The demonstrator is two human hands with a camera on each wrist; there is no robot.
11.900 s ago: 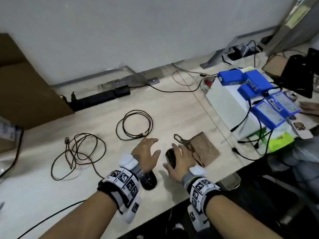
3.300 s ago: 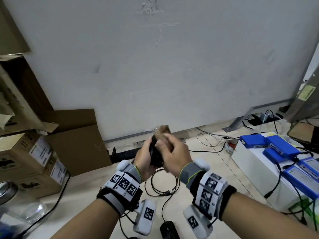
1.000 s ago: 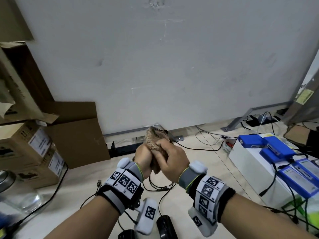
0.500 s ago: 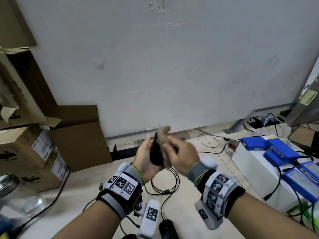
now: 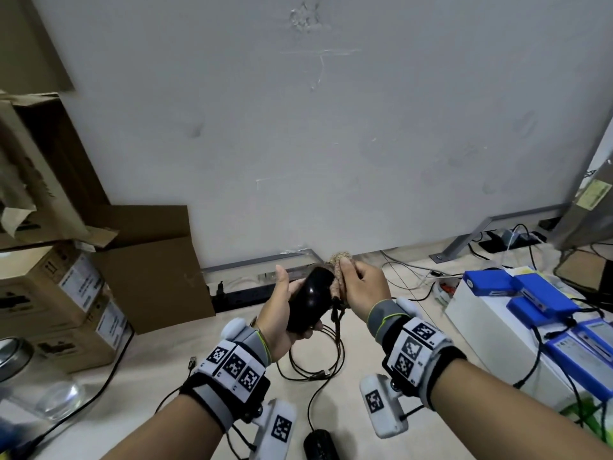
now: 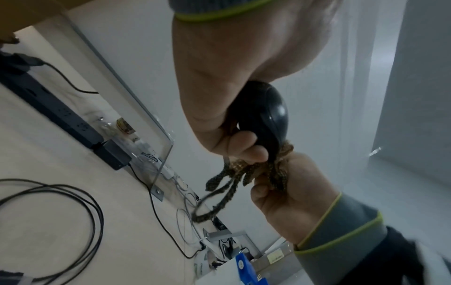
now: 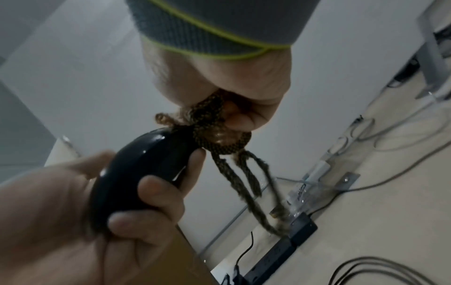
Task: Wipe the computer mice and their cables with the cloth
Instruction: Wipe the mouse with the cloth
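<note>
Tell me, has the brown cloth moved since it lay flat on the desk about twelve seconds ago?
Yes. The cloth is now off the desk, bunched in the right hand against the mouse in the left hand.

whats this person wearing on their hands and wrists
Both hands, left hand and right hand, are bare. Each wrist has a grey knit cuff edged in lime green, then a black strap carrying white blocks printed with black square markers, plus a small white camera pod underneath.

Second black mouse cut off by head view's bottom edge. Cloth mostly hidden inside right hand. Held mouse underside covered by left hand; box labels unreadable.
</note>
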